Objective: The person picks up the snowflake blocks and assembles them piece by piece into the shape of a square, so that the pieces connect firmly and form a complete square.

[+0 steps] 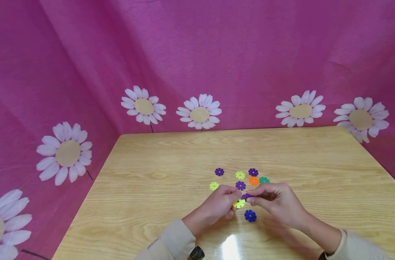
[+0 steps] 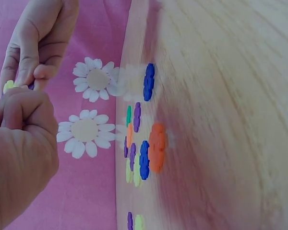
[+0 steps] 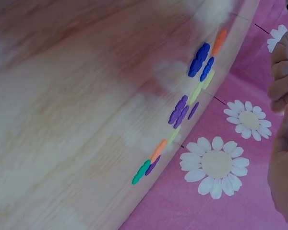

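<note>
Toward the tabletop's near left, faint lettering on the left sleeve is too small to read. Farther right, roughly midway between the side edges and well short of the far edge, the left hand pinches a yellow disc. Over its far-right rim lies a purple disc, round and without a long axis, whether slotted in I cannot tell; the right hand pinches it from the right.

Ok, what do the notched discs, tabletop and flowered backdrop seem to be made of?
Notched discs: probably plastic, given bright, even colours and crisp notches; finish hard to judge. Tabletop: wood or wood-look laminate, from its grain; glossy, with a bright reflection. Flowered backdrop: likely matt fabric, hanging in soft folds.
</note>
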`<move>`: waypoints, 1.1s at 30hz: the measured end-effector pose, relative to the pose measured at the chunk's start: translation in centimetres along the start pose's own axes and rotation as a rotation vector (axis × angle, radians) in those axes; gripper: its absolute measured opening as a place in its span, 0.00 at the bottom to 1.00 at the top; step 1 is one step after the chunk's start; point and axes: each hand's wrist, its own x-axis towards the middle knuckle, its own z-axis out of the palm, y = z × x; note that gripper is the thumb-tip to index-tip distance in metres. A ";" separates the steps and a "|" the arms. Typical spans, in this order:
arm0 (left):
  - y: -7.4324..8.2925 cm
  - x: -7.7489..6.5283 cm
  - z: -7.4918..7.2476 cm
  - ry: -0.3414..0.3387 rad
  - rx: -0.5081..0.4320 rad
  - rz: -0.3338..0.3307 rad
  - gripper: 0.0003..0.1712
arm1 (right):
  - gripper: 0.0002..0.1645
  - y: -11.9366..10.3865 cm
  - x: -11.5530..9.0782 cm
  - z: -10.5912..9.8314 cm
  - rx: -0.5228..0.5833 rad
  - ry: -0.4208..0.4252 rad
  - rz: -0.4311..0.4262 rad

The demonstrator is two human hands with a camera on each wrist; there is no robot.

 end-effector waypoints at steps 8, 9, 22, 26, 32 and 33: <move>0.1 0.0 -0.1 -0.016 0.004 -0.004 0.21 | 0.07 0.4 0.0 0.3 0.028 0.004 -0.024; 0.1 0.0 -0.2 -0.013 -0.003 -0.007 0.21 | 0.07 0.4 0.1 0.3 0.029 -0.001 -0.025; 0.1 -0.2 -0.5 -0.022 0.030 0.021 0.19 | 0.08 0.2 0.8 0.0 0.011 -0.030 -0.019; 0.4 -0.1 -0.5 -0.113 0.031 0.036 0.25 | 0.09 -0.2 1.0 -0.9 -0.015 -0.038 0.014; 0.4 0.2 -1.0 -0.234 0.006 -0.007 0.37 | 0.08 0.4 1.3 -1.5 -0.030 -0.061 0.023; 0.3 0.3 -1.1 -0.257 -0.010 -0.014 0.38 | 0.08 0.5 1.3 -1.5 -0.026 -0.063 0.020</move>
